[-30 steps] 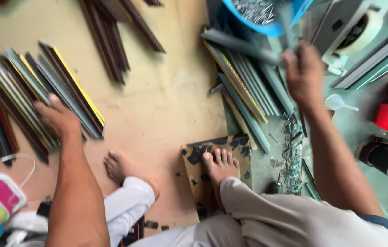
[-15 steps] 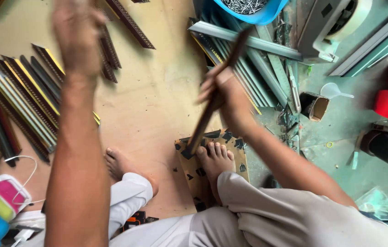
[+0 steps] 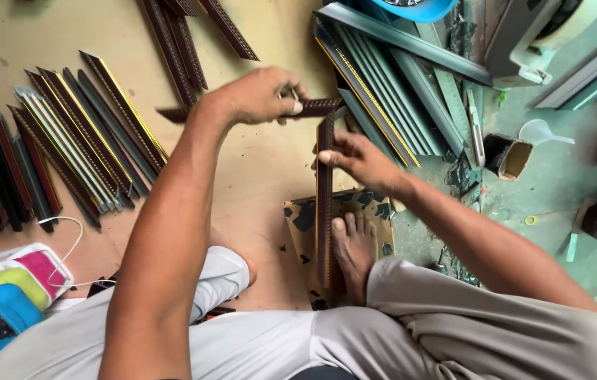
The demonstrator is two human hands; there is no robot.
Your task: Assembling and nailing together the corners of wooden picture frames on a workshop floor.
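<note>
There is one view only, from a camera worn on the person's head and tipped steeply down over their own lap. It faces the floor almost straight on, so the bent knees in pale trousers fill the bottom edge and a bare foot [image 3: 354, 246] sits just below the centre. Both forearms run up from the bottom edge to meet near the middle, close under the lens: the left hand [image 3: 259, 95] sits upper centre, the right hand [image 3: 361, 158] just right of centre. The floor beyond them lies farther off, reaching the upper left and upper right corners. No second view shares it.
</note>
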